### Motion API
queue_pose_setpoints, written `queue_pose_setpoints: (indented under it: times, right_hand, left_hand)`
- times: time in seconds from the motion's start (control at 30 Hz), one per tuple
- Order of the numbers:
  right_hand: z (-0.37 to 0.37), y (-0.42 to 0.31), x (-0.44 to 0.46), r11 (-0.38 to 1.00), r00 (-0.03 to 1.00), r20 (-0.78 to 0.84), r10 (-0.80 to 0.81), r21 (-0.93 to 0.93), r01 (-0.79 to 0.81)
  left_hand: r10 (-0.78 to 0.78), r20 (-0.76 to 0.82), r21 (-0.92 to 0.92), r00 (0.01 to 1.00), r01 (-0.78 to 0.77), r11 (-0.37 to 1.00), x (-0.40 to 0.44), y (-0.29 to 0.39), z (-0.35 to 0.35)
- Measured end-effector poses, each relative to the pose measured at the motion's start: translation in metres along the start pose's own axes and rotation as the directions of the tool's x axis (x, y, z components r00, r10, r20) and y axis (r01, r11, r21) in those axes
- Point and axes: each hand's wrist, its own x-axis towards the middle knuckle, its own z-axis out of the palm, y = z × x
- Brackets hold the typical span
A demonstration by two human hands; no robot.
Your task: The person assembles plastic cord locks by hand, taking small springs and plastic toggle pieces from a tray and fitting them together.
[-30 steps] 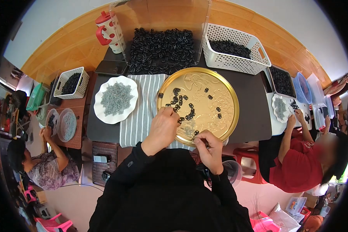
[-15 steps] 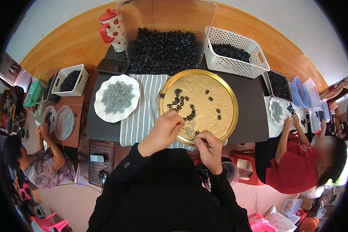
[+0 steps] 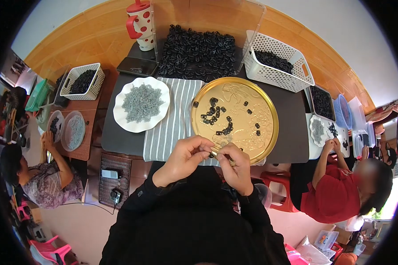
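Over the near rim of a round gold tray [image 3: 261, 141], my two hands are close together with their fingertips almost meeting. My left hand [image 3: 181, 161] is closed in a pinch, and a small black plastic piece [image 3: 211, 155] shows at its fingertips. Thumb and forefinger of my right hand [image 3: 236, 170] are pressed together beside that piece; what they hold is too small to make out. Several small black two-holed pieces [image 3: 227, 128] lie scattered on the tray, with a few grey bits [image 3: 223, 140] near its front.
A white scalloped plate [image 3: 119, 115] of grey screw-like pieces stands left on a striped cloth [image 3: 161, 141]. Behind are a clear bin [image 3: 247, 39] of black pieces, a white basket [image 3: 281, 79], a dotted tumbler [image 3: 143, 31] and a phone-like slab [image 3: 137, 66]. People work at both sides.
My hands have come together, fingertips now nearly touching, with the black piece showing between them. The whole view has shifted slightly, so the table things appear farther right.
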Motion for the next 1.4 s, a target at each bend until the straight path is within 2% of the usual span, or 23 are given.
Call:
queue_pose_setpoints:
  times: [0.37,0.43,0.53,0.87,1.03,1.07,1.17,1.2,1.27,1.33,1.4]
  right_hand:
    - [0.004,-0.003,0.001,0.998,0.998,0.048,-0.042,-0.034,0.043]
    - [0.004,-0.003,0.002,0.989,0.992,0.062,-0.113,-0.091,0.118]
    - [0.003,-0.003,0.002,0.982,0.988,0.098,-0.117,-0.134,0.129]
    - [0.009,0.004,0.000,0.973,0.984,0.109,-0.138,-0.169,0.155]
    - [0.002,0.002,0.001,0.995,0.987,0.150,-0.055,-0.070,0.066]
    - [-0.001,0.001,0.001,0.995,0.987,0.152,-0.056,-0.071,0.068]
    - [-0.005,-0.004,0.000,0.997,0.997,0.017,0.073,-0.039,-0.072]
    - [-0.005,-0.004,-0.001,0.997,0.997,0.023,0.073,-0.036,-0.072]
    - [-0.003,-0.003,-0.002,0.995,0.996,-0.059,0.072,-0.060,-0.075]
    - [0.007,-0.003,-0.001,0.992,0.996,-0.067,0.053,-0.110,-0.060]
    - [0.021,-0.002,0.001,0.962,0.992,-0.022,-0.122,-0.250,0.113]
  left_hand:
    - [0.006,0.028,0.079,1.000,-0.008,0.997,-0.005,0.000,-0.003]
    - [0.001,0.031,0.087,1.000,-0.003,0.996,-0.005,0.001,-0.003]
    - [0.029,-0.001,0.102,1.000,-0.029,0.994,-0.005,0.000,0.001]
    - [-0.019,-0.064,-0.054,0.998,0.015,0.998,-0.009,-0.003,0.008]
    - [-0.011,-0.049,-0.084,0.999,0.007,0.996,-0.009,-0.006,0.005]
    - [0.016,-0.062,-0.092,0.998,-0.021,0.996,-0.009,-0.008,0.004]
    - [0.028,-0.106,-0.152,0.994,-0.044,0.987,-0.013,-0.003,-0.001]
    - [0.008,-0.132,-0.202,0.991,-0.035,0.979,-0.016,-0.001,-0.005]
    - [0.017,-0.201,-0.175,0.979,-0.053,0.983,-0.024,0.000,-0.021]
    - [0.030,-0.265,-0.146,0.964,-0.070,0.987,-0.035,-0.003,-0.040]
    - [0.016,-0.390,-0.115,0.921,-0.066,0.991,-0.044,-0.009,-0.055]
